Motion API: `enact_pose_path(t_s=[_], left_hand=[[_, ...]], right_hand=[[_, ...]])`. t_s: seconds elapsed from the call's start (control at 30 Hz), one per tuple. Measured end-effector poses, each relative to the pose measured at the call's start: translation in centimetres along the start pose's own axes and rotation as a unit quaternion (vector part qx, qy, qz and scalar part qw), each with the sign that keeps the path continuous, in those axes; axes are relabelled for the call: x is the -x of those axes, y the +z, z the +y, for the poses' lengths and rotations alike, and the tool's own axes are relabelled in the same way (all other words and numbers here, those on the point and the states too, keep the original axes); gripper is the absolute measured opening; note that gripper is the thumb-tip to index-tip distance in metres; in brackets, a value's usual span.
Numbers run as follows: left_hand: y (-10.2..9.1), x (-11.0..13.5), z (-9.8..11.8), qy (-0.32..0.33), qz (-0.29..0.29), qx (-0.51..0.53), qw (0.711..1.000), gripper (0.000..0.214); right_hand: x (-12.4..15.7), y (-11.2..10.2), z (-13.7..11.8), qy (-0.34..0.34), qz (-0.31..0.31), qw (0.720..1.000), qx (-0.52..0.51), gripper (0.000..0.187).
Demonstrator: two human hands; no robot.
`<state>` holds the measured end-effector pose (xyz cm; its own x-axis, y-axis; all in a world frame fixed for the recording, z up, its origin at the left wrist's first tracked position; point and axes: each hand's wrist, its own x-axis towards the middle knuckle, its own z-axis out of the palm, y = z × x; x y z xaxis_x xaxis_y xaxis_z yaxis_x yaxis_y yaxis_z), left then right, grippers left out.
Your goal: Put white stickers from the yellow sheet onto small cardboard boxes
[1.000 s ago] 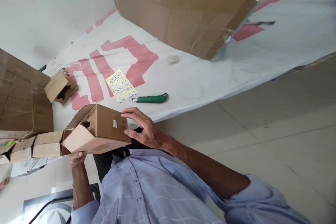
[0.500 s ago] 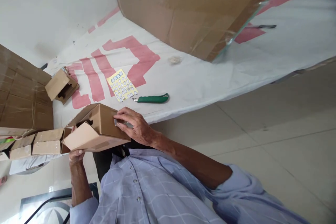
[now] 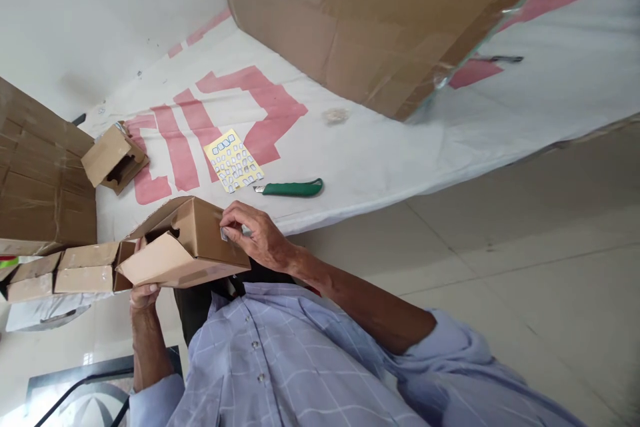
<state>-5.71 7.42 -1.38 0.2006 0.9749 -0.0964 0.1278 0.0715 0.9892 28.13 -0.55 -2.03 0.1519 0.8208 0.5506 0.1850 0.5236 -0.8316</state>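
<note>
A small brown cardboard box (image 3: 193, 243) with an open flap is held in front of my chest. My left hand (image 3: 144, 293) grips it from underneath at the flap end. My right hand (image 3: 256, 238) grips the box's other end, its fingertips curled onto a small white sticker (image 3: 223, 233) on the top face. A yellow sheet of small stickers (image 3: 232, 161) lies on the white cloth beyond the box. A green-handled utility knife (image 3: 293, 188) lies beside the sheet.
The white cloth with red markings (image 3: 380, 147) covers the floor. A large cardboard box (image 3: 380, 13) stands at the back, another (image 3: 40, 187) at the left. An open small box (image 3: 113, 157) lies on the cloth. A row of small boxes (image 3: 75, 270) lies left of my hands.
My right hand's fingers have slid from the box's end onto the sticker and curled over it. The box has stayed in my left hand.
</note>
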Motion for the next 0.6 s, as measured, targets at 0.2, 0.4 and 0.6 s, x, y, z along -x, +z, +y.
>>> enact_pose_path(t_s=[0.2, 0.4, 0.6], left_hand=[[-0.9, -0.1, -1.0, 0.013, 0.035, 0.082, 0.996, 0.124], [-1.2, 0.4, -1.6, 0.008, 0.027, 0.098, 0.995, 0.110], [-1.1, 1.6, -1.4, -0.021, 0.034, 0.122, 0.992, 0.123]], right_hand=[[0.0, 0.2, 0.2, 0.004, -0.019, 1.000, 0.019, 0.016], [1.5, 0.1, 0.1, -0.032, -0.009, 0.999, 0.028, 0.018], [2.5, -1.6, -0.4, -0.023, -0.020, 0.998, 0.046, 0.013]])
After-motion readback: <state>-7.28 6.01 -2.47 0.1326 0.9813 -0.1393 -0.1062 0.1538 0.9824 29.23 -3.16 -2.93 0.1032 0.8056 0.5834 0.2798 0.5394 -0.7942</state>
